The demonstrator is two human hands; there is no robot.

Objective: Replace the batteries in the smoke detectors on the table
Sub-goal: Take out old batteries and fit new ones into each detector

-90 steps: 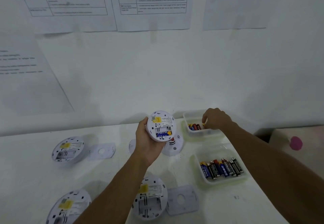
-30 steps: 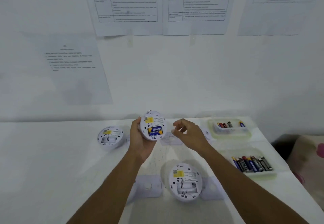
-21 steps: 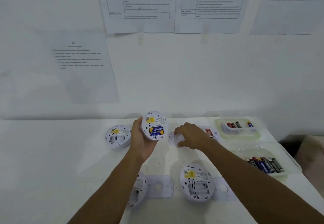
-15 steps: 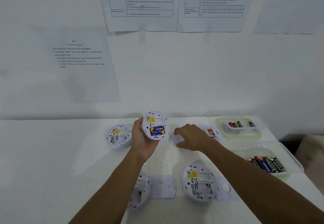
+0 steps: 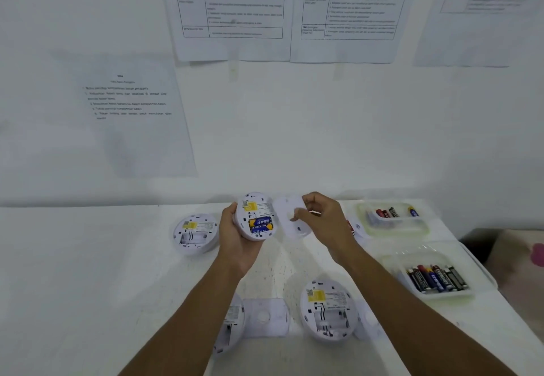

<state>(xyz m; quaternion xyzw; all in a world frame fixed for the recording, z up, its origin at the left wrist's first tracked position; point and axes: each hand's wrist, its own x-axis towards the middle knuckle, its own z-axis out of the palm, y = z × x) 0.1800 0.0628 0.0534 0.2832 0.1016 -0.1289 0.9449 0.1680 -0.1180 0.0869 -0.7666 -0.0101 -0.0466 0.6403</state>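
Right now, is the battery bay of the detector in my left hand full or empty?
Full: blue-and-yellow batteries sit in the open bay of the held detector.

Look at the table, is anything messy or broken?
Nothing looks broken or spilled. The round smoke detectors lying on their faces with empty battery slots, like the one near the front, are just mid-job. The left hand holds one with batteries in; the right hand holds its white cover plate.

battery trays [image 5: 424, 229] right | detectors [image 5: 195, 232] left, near edge of table [image 5: 88, 272]
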